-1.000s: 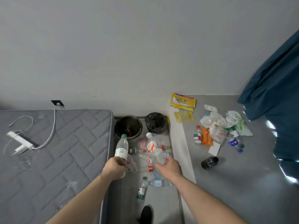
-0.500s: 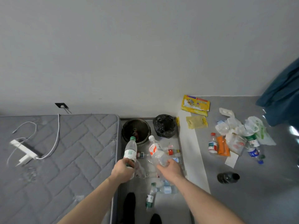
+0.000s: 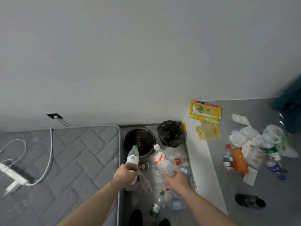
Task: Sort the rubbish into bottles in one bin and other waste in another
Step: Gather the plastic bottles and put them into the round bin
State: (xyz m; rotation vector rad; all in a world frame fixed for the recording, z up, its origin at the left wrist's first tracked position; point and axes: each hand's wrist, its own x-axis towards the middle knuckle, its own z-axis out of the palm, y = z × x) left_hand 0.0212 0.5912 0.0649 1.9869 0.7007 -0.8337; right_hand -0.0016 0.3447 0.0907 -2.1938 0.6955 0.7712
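Observation:
My left hand grips a clear bottle with a green cap, its top pointing at the dark round bin. My right hand grips a clear bottle with a white cap and orange label, tilted toward the same bin. Beside that bin stands a second bin lined with a black bag. Several more bottles lie on the floor strip under my hands.
A grey mattress with a white charger and cable lies at the left. On the grey floor to the right sit yellow packets, a heap of bags, wrappers and bottles, and a dark bottle. My feet show below.
Both hands have carried their bottles forward, closer to the dark bin. The camera has swung left, so the blue cloth at the right has slid mostly out of view.

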